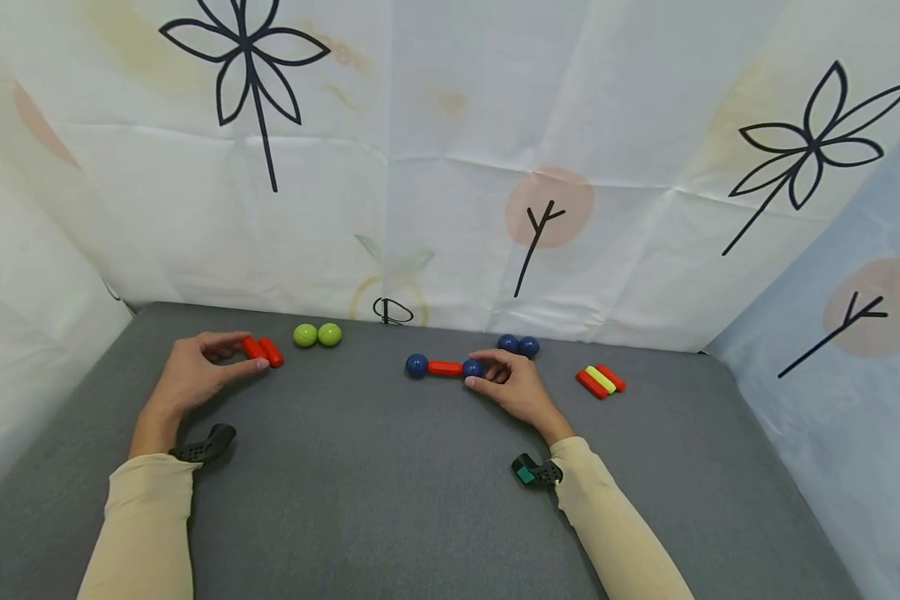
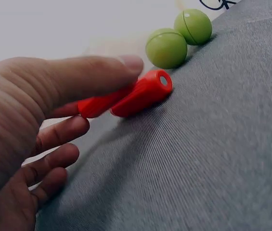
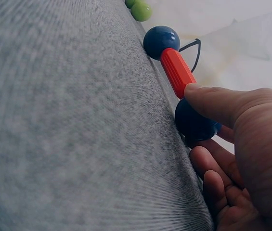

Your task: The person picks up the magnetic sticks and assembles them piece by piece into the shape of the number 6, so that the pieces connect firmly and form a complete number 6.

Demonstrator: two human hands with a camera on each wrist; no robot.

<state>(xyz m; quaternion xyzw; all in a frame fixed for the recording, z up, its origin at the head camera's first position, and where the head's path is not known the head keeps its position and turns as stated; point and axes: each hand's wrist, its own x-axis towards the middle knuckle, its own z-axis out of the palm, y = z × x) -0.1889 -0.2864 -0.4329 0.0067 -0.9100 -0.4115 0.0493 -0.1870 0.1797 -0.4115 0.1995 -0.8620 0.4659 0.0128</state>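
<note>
My left hand (image 1: 195, 373) pinches a red stick (image 2: 97, 103) between thumb and index finger, its other fingers loosely bent. A second red stick (image 2: 148, 94) with a hole in its end lies right beside it, just past the thumb tip. At the middle, my right hand (image 1: 516, 385) grips a dark blue ball (image 3: 196, 122) between thumb and fingers. That ball sits on one end of a red stick (image 1: 446, 367), and another blue ball (image 1: 416, 365) caps the far end, making a dumbbell shape. The thumb tip overlaps the joint in the right wrist view.
Two green balls (image 1: 317, 335) lie side by side to the right of the left hand. Behind the right hand are two more blue balls (image 1: 518, 345). Farther right, two red sticks flank a yellow stick (image 1: 601, 379). A patterned white cloth (image 1: 450, 250) rises behind the grey table (image 1: 375, 500).
</note>
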